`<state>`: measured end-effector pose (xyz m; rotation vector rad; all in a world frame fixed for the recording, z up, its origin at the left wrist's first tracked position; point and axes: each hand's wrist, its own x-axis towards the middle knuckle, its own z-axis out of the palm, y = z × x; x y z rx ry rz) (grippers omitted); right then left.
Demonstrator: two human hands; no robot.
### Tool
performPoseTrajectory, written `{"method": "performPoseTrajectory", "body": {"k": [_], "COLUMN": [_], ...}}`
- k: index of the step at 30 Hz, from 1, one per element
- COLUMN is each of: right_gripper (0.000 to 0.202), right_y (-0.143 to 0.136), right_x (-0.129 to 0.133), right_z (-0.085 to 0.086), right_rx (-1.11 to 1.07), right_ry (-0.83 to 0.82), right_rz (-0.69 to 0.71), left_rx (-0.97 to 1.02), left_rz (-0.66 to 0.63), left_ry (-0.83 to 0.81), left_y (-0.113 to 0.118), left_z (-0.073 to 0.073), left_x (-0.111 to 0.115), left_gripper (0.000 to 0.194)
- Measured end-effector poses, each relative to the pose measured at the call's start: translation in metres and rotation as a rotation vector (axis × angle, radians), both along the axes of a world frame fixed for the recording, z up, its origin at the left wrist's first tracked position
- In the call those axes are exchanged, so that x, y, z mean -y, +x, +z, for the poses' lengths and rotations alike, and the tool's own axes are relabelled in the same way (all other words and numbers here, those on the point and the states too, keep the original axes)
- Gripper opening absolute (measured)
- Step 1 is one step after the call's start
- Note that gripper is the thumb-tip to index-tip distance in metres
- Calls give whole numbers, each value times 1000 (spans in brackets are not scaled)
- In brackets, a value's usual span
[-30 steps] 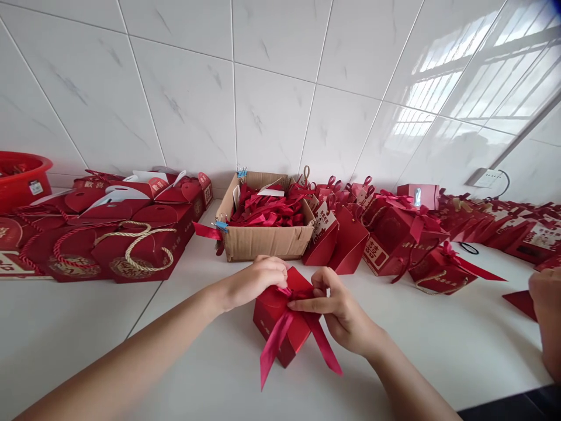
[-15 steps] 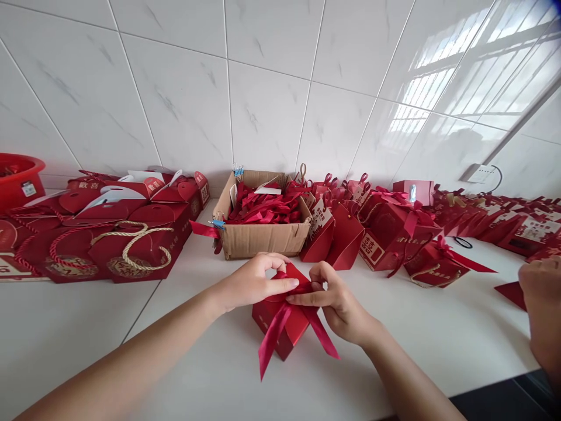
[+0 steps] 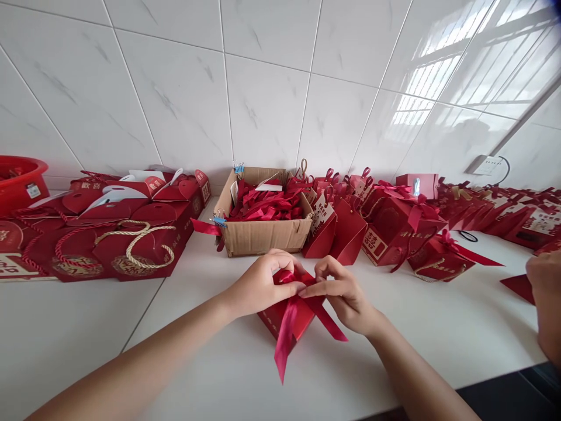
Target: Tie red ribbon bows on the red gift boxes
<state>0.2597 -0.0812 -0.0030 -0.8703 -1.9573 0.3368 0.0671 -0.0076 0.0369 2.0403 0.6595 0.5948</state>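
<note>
A small red gift box stands on the white tabletop in front of me, turned with one edge toward me. Across its top runs a red satin ribbon, whose two tails hang down over the near sides. My left hand is closed on the ribbon at the top of the box, thumb pointing right. From the other side my right hand pinches the ribbon, its fingertips meeting the left thumb. The knot or loop between the fingers is partly hidden.
Behind the gift box stands a cardboard box of red ribbons. Red gift boxes with rope handles line the left, near a red basin. More red boxes fill the right. Another person's hand shows at the right edge.
My fingertips have come closer together over the ribbon. The gift box has shifted slightly to the right, and the left ribbon tail now hangs straighter. The view has turned a little.
</note>
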Motion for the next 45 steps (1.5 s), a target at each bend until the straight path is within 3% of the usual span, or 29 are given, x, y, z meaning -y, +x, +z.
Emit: {"method": "performPoseTrajectory", "body": {"k": [4, 6, 9, 13, 21, 30, 38, 45], "right_gripper": [11, 8, 17, 18, 23, 34, 35, 31], "right_y": [-1, -1, 1, 4, 5, 8, 13, 16], "right_x": [-1, -2, -2, -3, -7, -8, -11, -13], "right_z": [-4, -5, -2, 5, 4, 6, 6, 5], "right_rx": [-189, -213, -93, 56, -140, -170, -144, -127], "right_ry": [-84, -130, -184, -248, -321, -399, -375, -350], "right_rz": [-96, -168, -236, -201, -185, -213, -302, -293], "left_rx": [-1, -8, -20, 3, -21, -28, -19, -51], "left_rz": [-6, 12, 28, 9, 56, 34, -3, 5], "left_ry": [-51, -55, -49, -27, -10, -34, 108, 212], "left_y": [0, 0, 0, 1, 1, 1, 2, 4], "left_z": [1, 2, 3, 1, -1, -7, -9, -9], "left_x": [0, 0, 0, -1, -2, 1, -1, 0], "left_gripper": [38, 36, 29, 26, 24, 26, 33, 35]}}
